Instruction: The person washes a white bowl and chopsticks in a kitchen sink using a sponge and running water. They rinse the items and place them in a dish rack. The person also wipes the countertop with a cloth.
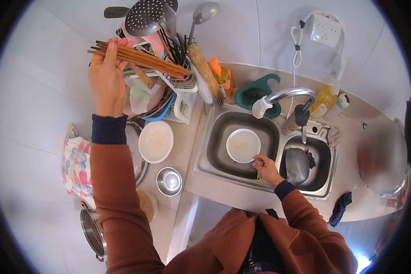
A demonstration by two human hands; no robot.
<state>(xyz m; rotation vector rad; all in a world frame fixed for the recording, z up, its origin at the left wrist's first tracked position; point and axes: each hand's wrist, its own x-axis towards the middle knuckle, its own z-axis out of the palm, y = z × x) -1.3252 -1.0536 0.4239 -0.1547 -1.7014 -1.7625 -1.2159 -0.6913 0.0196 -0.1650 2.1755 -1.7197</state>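
Note:
My left hand [108, 73] is raised at the upper left, closed round a bundle of wooden chopsticks [147, 61]. Their far ends lie over a wire utensil basket [186, 83] that holds dark chopsticks and other utensils. My right hand [269, 171] is over the front right of the large sink basin [219, 161], gripping a small greyish scrubber-like thing mostly hidden by the fingers. A green-handled utensil [259, 176] shows just below it. Beside that hand, a white bowl [243, 145] with cloudy liquid stands in the basin.
A curved faucet [291, 91] rises behind the sink. The smaller basin holds a grey scoop-like vessel [297, 166]. A white bowl [156, 142] and a steel bowl [169, 181] stand on the left counter. Behind are a green strainer [257, 94] and an orange-topped pump bottle [223, 80].

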